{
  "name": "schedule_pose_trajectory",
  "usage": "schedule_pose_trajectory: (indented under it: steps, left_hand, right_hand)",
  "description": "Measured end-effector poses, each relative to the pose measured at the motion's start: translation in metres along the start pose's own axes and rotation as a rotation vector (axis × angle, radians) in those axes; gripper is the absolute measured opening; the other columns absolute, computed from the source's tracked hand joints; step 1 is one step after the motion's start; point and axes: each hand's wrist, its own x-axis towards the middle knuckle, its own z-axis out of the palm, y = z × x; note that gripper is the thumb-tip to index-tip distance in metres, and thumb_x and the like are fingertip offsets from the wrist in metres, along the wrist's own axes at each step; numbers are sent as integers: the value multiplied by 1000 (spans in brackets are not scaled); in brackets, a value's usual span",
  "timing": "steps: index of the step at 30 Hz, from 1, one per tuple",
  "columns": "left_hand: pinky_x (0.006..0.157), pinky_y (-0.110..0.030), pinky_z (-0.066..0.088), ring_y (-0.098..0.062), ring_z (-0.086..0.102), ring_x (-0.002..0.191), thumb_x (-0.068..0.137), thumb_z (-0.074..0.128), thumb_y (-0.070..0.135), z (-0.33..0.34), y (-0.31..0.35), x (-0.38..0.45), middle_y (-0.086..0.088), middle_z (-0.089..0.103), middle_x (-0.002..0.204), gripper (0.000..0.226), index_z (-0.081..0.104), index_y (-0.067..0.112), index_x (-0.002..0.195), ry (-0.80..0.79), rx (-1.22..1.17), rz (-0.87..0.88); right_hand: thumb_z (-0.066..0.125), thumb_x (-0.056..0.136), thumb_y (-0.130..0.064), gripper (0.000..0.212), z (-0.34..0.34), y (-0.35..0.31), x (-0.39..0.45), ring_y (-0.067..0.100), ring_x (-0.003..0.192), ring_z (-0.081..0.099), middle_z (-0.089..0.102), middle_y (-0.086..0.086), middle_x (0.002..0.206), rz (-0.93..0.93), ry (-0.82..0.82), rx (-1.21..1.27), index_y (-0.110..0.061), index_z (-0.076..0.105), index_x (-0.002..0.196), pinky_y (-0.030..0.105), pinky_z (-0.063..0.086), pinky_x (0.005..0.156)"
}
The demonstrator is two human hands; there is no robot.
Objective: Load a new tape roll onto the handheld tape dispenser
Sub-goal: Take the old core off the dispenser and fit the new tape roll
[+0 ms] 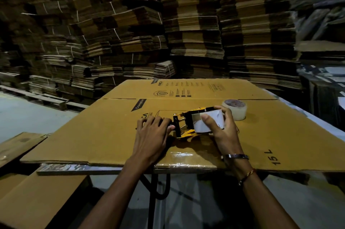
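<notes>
Tape dispenser (183,125) lies on its side on the flattened cardboard sheet (104,131), yellow-and-black frame, handle end pointing to 9 o'clock. Tape roll (208,121) sits in the dispenser's roll end, at 3 o'clock of the frame, pale and glossy. Right hand (223,131) is clamped on that roll: thumb across its near face, fingers curled over the far edge. Left hand (152,133) is curled round the black handle, knuckles up, resting on the cardboard. Second roll of clear tape (235,109) stands flat on the sheet at 1 o'clock of the dispenser, just beyond the right hand; contact cannot be told. The sheet covers the table (97,170), overhanging its near edge. Bracelets (240,165) on the right wrist. Stacks of flattened cartons (168,29) fill the background at 12 o'clock.
</notes>
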Motion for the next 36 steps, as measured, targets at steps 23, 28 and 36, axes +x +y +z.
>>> schedule_pose_trajectory:
  steps: [23, 28, 36]
  left_hand:
    - [105, -42, 45, -18, 46, 133, 72, 54, 84, -20, 76, -18, 5, 43, 152, 116, -5, 33, 157, -175, -807, -276]
    - [94, -40, 54, -14, 59, 115, 65, 63, 79, -20, 65, -8, 7, 57, 136, 115, 3, 41, 155, -238, -927, -288]
    - [108, -31, 43, -5, 46, 126, 70, 83, 56, -18, 50, -1, 14, 44, 144, 122, -3, 40, 155, -466, -1075, -215]
  right_hand:
    - [79, 72, -54, 60, 7, -3, -2, 16, 92, 70, 67, 4, 109, 89, -212, 79, -19, 54, 114, 27, 58, 68]
    - [77, 76, -43, 64, 5, -7, -2, 10, 97, 65, 60, 2, 118, 108, -284, 78, -17, 49, 126, 18, 55, 66]
    - [90, 64, -39, 103, -1, -3, 2, 7, 121, 57, 53, -13, 131, 114, -481, -82, -35, 31, 148, 23, 49, 96]
